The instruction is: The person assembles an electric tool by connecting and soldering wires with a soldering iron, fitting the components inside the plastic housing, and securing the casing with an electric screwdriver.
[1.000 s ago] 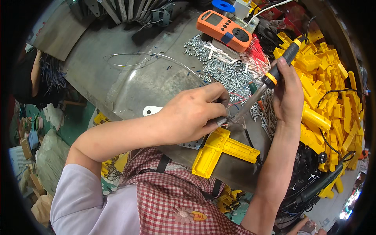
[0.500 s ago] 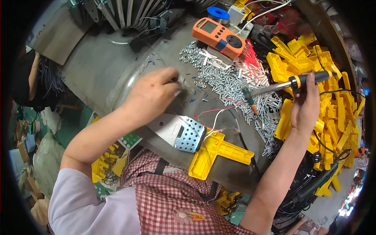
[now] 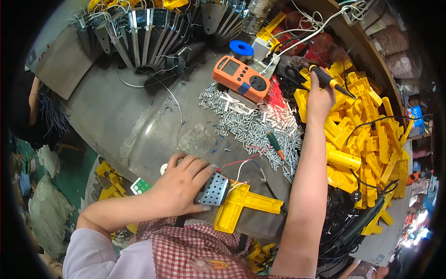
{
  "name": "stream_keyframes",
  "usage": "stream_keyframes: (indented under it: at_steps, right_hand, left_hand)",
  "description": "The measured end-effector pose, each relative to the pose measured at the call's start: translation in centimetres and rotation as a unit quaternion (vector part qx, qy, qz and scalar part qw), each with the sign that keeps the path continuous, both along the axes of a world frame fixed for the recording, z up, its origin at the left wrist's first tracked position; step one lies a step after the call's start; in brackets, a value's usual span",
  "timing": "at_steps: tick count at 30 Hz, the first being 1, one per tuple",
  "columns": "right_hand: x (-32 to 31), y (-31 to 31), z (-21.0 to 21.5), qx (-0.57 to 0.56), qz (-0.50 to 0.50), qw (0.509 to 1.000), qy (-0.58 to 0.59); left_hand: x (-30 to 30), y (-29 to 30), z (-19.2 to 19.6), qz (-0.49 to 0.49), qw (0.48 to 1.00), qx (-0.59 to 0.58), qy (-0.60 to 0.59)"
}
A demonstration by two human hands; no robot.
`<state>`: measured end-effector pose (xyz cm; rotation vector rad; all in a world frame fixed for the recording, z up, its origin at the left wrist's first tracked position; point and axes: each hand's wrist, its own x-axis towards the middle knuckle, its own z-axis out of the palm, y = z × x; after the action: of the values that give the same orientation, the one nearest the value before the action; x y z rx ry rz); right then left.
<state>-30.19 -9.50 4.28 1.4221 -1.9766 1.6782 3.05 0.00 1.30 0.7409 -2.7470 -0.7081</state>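
My left hand (image 3: 179, 183) is closed around a silvery plate with a perforated metal guard (image 3: 214, 189), and covers most of the plate. Beside the guard lies a yellow T-shaped plastic shell half (image 3: 234, 211), open side up. Thin red and white wires (image 3: 241, 169) come out between them. Up at the right, my right hand (image 3: 320, 100) grips a soldering iron by its black-and-yellow handle (image 3: 329, 78); its metal end is hidden. A thin pale wire (image 3: 176, 104) curves over the table and ends near my left hand. A green-and-orange screwdriver (image 3: 275, 145) rests on loose screws (image 3: 253, 131).
An orange meter (image 3: 239, 76) stands behind the screws, near a blue spool (image 3: 241, 48). Yellow plastic shells (image 3: 367, 144) are heaped at the right, with black cables (image 3: 346, 223) nearer me. Metal plates with wires (image 3: 148, 37) stand at the far left.
My left hand has come down toward me onto the plate and guard. My right hand has moved up and left with the soldering iron, whose metal shaft no longer shows. The view has shifted.
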Motion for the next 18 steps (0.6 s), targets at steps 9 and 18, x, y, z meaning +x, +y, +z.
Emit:
stream_keyframes:
  at_steps: [9, 18]
  right_hand:
    - [6.1, 17.0, -0.5, 0.439, 0.241, 0.866, -0.001]
    - [7.6, 22.2, -0.8, 0.364, 0.190, 0.843, -0.347]
  left_hand:
    - [0.0, -3.5, 2.0, -0.045, 0.999, 0.005, -0.008]
    - [-10.0, 2.3, 4.1, -0.085, 0.943, -0.320, 0.032]
